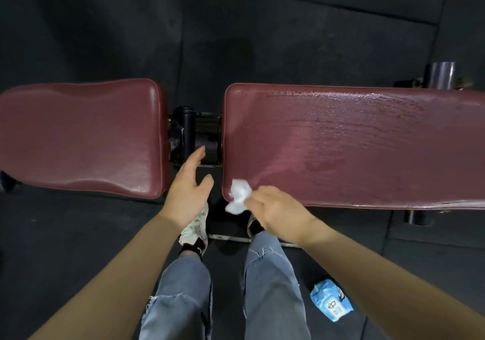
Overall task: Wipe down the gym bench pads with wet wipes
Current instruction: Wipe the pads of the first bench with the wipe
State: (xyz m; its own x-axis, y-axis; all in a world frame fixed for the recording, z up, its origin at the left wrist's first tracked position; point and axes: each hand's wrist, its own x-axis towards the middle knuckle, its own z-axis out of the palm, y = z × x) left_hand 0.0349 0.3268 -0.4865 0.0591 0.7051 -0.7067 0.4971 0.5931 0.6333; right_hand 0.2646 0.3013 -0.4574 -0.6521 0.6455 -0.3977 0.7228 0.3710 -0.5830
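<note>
Blue wipes pack point(331, 299) beside jeans point(273, 287)

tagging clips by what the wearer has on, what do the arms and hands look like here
Both forearms are bare as far as the frame shows: no sleeves in view. The left hand and the right hand wear no gloves, and no rings, watch or wristbands can be seen. Below them the person wears faded blue jeans with frayed tears.

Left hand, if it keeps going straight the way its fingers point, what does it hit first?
Probably the black metal hinge frame in the gap between the two maroon pads. The open left hand points up-right into that gap, fingertips near it; depth is unclear, so it may pass above.
</note>
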